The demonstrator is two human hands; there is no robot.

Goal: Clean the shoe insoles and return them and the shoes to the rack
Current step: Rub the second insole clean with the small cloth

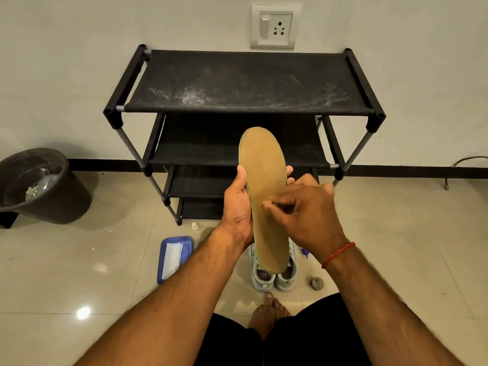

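I hold one tan insole (264, 196) up in front of me, its toe end pointing away and its heel end down over the shoes. My left hand (237, 207) wraps around its left edge, thumb along the near side and fingertips showing past the far edge. My right hand (306, 215) rests on the insole's face with thumb and forefinger pinched together against the surface; whether something small sits between them I cannot tell. A red thread (338, 254) circles that wrist. Below the insole, two pale shoes (274, 276) stand side by side on the floor, toes away from me, partly hidden by the insole. Left of them lies one blue tray (163, 260) with a white cloth or paper in it, and a small white bottle (195, 225) stands just beyond it. A small round greyish object (316, 283) sits right of the shoes. One black rack (245, 83) with four fabric shelves stands against the wall, its top shelf streaked with dust. One dark bin (39, 186) with scraps inside is on the left. The floor is glossy beige tile (79, 273); the wall is pale with a black skirting and one switch-and-socket plate (274, 27).
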